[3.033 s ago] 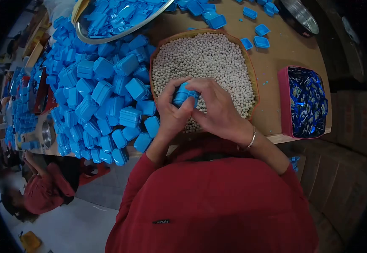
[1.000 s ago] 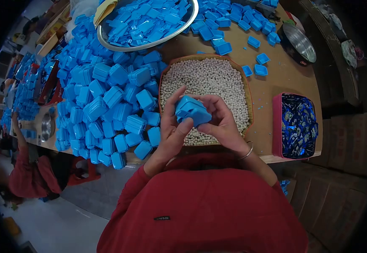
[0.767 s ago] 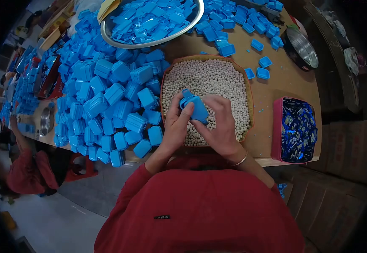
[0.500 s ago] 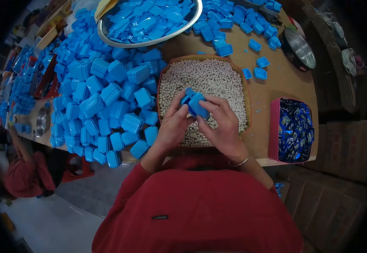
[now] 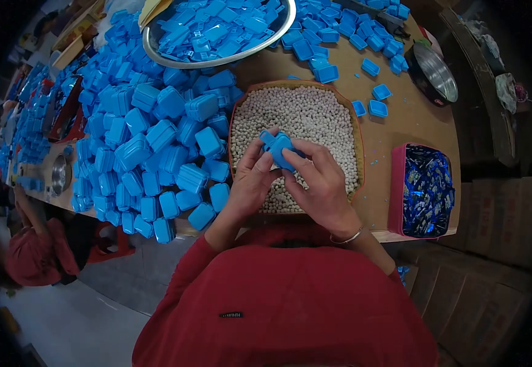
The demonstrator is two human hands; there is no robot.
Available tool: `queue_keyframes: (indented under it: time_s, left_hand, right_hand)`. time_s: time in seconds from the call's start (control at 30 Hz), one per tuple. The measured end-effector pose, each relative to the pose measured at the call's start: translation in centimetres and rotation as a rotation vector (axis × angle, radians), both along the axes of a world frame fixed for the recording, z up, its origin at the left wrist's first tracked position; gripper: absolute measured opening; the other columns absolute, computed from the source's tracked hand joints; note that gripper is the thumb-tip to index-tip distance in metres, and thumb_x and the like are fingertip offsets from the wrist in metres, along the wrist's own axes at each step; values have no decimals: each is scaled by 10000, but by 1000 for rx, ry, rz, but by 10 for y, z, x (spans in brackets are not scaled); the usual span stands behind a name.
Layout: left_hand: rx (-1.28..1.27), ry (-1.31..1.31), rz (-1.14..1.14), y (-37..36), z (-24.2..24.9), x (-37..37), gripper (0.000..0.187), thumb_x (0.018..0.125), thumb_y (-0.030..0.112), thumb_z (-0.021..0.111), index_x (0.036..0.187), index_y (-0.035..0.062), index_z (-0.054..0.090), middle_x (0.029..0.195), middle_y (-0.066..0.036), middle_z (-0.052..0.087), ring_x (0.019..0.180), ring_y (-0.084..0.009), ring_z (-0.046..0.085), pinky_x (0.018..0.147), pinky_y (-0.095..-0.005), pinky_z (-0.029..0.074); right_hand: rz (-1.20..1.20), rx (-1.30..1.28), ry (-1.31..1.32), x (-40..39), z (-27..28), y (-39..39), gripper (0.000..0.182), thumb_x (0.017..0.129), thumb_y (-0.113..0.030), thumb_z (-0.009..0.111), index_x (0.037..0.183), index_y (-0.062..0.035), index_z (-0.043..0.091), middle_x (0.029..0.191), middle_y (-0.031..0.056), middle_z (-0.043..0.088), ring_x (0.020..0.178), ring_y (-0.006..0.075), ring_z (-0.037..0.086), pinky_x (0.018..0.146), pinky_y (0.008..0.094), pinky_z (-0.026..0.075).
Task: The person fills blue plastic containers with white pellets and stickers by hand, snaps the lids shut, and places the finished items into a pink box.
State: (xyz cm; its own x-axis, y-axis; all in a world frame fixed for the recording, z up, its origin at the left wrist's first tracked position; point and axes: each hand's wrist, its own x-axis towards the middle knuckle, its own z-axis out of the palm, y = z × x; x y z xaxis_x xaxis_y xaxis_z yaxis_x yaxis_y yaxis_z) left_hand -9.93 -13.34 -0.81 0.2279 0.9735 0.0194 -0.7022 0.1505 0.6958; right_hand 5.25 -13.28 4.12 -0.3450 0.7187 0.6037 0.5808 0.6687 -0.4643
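Two hands — my left hand (image 5: 250, 183) and right hand (image 5: 326, 183) — held one box (image 5: 280, 145) over the tray (image 5: 360, 144), fingers bent closed on it. My right fingertips had shifted further onto its top — apparently pressing; closure unconfirmed.

Plain blue case (image 5: 277, 144), off-white beads (image 5: 296, 110)

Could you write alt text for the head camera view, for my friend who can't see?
A person's left hand and right hand hold a small blue case above a tray of pale balls. A heap of similar cases lies left of the tray; a pink-sided box of shiny blue pieces stands to its right.
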Motion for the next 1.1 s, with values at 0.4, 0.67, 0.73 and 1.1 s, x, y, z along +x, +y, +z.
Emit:
queue_keyframes:
  time_s: [0.4, 0.67, 0.73, 1.1]
  left_hand:
    - [9, 134, 139, -4, 1, 8, 470, 923, 66, 561, 1360, 56, 389, 1370, -86, 443, 1193, -167, 474, 974, -315, 413]
    - [50, 168, 191, -6, 4, 10, 435, 931, 84, 558, 1337, 63, 406, 1372, -87, 441, 1199, -172, 470, 988, -324, 402]
    - [108, 205, 203, -6, 4, 11, 432, 931, 88, 558, 1336, 63, 408, 1363, -85, 449, 1197, -170, 471, 993, -325, 397]
    - [130, 193, 218, -10, 4, 11, 430, 938, 90, 542, 1345, 65, 405, 1358, -92, 452, 1221, -184, 453, 1012, -338, 382]
  right_hand:
    - [-36, 58, 86, -7, -1, -1, 426, 645, 17, 732, 1055, -25, 624, 1087, 141, 591, 914, 299, 608, 727, 356, 519]
    - [-43, 80, 87, -7, 0, -2, 410, 631, 23, 736, 1020, -30, 617, 1093, 139, 592, 925, 302, 604, 737, 360, 517]
    - [-20, 96, 85, -6, 1, -2, 414, 644, 7, 731, 1036, -25, 603, 1115, 150, 575, 940, 317, 590, 758, 376, 507]
    - [35, 3, 157, -2, 4, -3, 400, 651, 7, 744, 1025, -37, 608, 1115, 143, 572, 943, 311, 594, 764, 374, 510]
